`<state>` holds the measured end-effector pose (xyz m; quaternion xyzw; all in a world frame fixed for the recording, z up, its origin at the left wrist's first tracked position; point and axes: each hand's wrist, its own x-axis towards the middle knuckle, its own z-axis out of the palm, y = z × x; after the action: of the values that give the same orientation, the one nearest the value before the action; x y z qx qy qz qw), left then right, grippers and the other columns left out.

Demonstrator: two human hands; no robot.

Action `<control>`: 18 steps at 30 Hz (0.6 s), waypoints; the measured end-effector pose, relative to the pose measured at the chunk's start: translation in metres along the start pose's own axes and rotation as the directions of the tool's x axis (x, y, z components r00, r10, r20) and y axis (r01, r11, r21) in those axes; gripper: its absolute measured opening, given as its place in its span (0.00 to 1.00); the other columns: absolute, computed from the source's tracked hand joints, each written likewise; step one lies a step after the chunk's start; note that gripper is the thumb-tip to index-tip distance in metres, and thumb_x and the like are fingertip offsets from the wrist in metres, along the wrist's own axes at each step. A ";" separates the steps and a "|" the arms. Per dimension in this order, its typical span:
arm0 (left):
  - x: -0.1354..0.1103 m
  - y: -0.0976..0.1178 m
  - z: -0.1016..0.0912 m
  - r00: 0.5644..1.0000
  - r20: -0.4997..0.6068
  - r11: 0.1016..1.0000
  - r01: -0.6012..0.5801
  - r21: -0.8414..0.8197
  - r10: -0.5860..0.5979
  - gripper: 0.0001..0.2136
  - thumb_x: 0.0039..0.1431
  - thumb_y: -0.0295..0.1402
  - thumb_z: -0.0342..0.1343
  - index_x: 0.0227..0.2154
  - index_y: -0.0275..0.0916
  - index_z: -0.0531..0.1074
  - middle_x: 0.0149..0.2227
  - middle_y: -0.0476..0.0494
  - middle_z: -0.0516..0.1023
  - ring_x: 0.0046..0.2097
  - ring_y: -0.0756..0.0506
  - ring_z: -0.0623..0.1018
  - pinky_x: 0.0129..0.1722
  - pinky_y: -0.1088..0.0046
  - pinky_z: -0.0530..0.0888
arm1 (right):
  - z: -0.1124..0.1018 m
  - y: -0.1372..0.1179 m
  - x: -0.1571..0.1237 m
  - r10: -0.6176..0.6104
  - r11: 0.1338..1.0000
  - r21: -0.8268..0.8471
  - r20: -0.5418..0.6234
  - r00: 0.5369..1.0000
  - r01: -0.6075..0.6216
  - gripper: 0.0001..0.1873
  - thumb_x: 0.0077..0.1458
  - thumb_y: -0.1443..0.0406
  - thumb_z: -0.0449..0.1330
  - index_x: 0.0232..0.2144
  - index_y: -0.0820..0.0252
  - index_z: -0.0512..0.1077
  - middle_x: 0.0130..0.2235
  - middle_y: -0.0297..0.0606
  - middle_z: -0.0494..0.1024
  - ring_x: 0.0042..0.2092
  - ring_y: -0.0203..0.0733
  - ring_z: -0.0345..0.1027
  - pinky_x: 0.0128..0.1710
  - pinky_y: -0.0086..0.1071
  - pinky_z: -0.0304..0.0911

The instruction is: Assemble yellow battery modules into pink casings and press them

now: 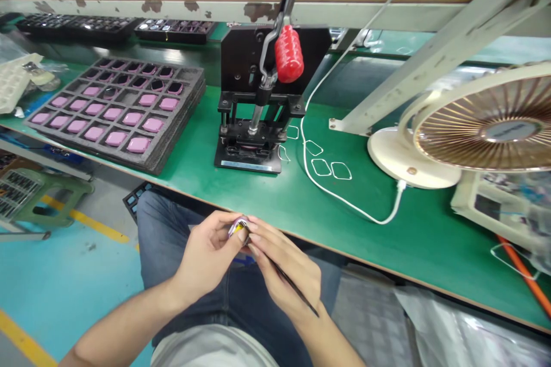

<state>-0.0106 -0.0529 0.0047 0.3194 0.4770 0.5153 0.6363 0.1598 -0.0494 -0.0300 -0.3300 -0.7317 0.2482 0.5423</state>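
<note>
Small part [239, 226], pale pink and white with a bit of yellow on it, sits between the fingertips of both hands. It is held over the person's lap, just in front of the near edge of the green worktop [258, 200]. The left hand [206, 258] is closed around the small part, with the thumb and fingers pinching it from the left side. The right hand [284, 269] touches it from the right with the fingertips and at the same time grips thin black tweezers [297, 288], which lie along the palm and point back toward the wrist. How the tip of the tweezers meets the part I cannot tell.

On the worktop behind the hands stands a black hand press [253, 143] with a red handle [288, 54], and the lever is raised. To the left of it lies a dark foam tray [172, 143] with many pink pieces in its compartments. To the right of the press lie several thin white rings [331, 168], near a white cable [344, 199] that runs to a cream desk fan [486, 126].
</note>
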 end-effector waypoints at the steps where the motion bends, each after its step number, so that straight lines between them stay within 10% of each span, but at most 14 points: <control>1: 0.000 0.000 0.000 1.000 -0.003 1.000 0.000 -0.002 0.000 0.15 0.60 0.40 0.73 0.44 0.37 0.80 0.41 0.39 0.87 0.42 0.43 0.86 0.41 0.68 0.86 | 0.000 0.000 0.000 0.004 1.000 0.002 0.000 1.000 -0.004 0.30 0.62 0.81 0.64 0.61 0.52 0.78 0.57 0.43 0.83 0.61 0.55 0.78 0.59 0.53 0.80; 18: 0.002 -0.002 -0.001 1.000 -0.004 1.000 0.004 -0.002 -0.004 0.16 0.58 0.41 0.74 0.43 0.38 0.80 0.43 0.39 0.87 0.42 0.44 0.86 0.42 0.68 0.86 | 0.001 0.003 -0.002 -0.021 1.000 0.005 0.011 1.000 0.021 0.31 0.62 0.81 0.65 0.62 0.50 0.78 0.58 0.42 0.83 0.61 0.55 0.78 0.60 0.52 0.79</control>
<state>-0.0105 -0.0518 0.0020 0.3168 0.4783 0.5151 0.6369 0.1596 -0.0489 -0.0335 -0.3196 -0.7373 0.2462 0.5418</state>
